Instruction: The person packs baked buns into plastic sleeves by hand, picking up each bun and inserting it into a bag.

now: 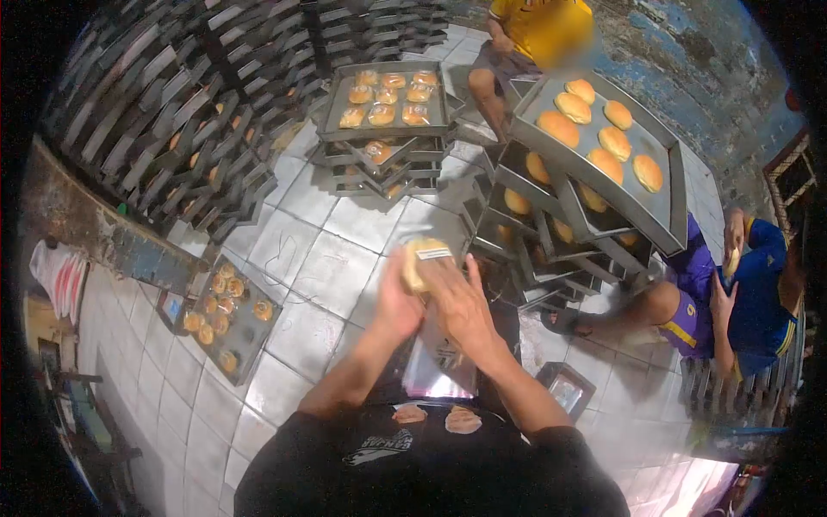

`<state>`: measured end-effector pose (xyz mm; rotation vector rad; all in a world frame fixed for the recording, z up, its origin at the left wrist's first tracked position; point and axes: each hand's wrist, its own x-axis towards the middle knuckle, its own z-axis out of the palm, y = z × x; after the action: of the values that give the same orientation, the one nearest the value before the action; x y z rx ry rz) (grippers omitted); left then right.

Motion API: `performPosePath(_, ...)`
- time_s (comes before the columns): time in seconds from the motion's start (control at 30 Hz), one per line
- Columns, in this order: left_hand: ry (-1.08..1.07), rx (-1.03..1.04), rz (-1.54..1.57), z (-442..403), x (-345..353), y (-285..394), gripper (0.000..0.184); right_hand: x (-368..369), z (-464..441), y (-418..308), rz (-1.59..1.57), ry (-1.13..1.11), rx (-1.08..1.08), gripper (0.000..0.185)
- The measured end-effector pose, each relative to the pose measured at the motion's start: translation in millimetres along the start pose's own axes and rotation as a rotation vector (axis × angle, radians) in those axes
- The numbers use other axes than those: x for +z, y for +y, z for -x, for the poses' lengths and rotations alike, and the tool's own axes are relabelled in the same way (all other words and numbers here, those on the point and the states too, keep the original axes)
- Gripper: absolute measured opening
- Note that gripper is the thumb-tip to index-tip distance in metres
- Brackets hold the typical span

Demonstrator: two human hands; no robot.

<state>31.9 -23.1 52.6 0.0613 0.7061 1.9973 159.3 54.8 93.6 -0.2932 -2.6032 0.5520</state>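
Note:
A round bun [414, 269] in a clear bag with a white label is held between both hands, slightly blurred, above the tiled floor. My left hand [401, 297] wraps its left side. Across its right side lies my right hand [457, 302], fingers pressed on the bag near the label, thumb raised. Below the hands, a stack of clear plastic bags [439, 366] rests on my lap. At the upper right, unwrapped golden buns [573, 108] sit in the top metal tray [674, 185] of a stack.
Bagged buns lie in a stacked tray [323, 116] ahead and a floor tray [250, 366] at left. More trays [293, 39] stand piled at upper left. A person in yellow [534, 34] sits ahead; another in blue [762, 293] holds a bun at right.

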Motion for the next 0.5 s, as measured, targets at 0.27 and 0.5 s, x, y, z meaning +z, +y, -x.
performPosePath(0.27,0.073,0.029,0.168,-26.8,22.9,-22.6,0.054,-29.7,-18.5,6.9,-0.008,0.01,-0.044,0.039)
performPosePath(0.5,0.203,-0.018,0.118,-7.6,38.6,-29.7,0.081,-13.5,-12.3,4.8,0.009,0.079,0.017,0.037)
